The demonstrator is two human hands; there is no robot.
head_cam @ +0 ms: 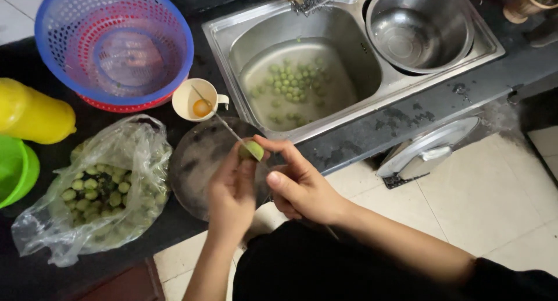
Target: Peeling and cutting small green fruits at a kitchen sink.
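Sink [372, 88] with floating green fruits lies beyond the grip; bag of green fruits [96, 193] sits left of it. Left hand [232, 196] pinches a small green fruit [253, 150] above a dark round board [197, 161]. Right hand [299, 184] seemingly grips a thin knife [224, 123] against it.

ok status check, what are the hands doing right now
Left hand pinching a small green fruit. Right hand on the same fruit, thin blade at it. Dark round board underneath, nothing blocking.
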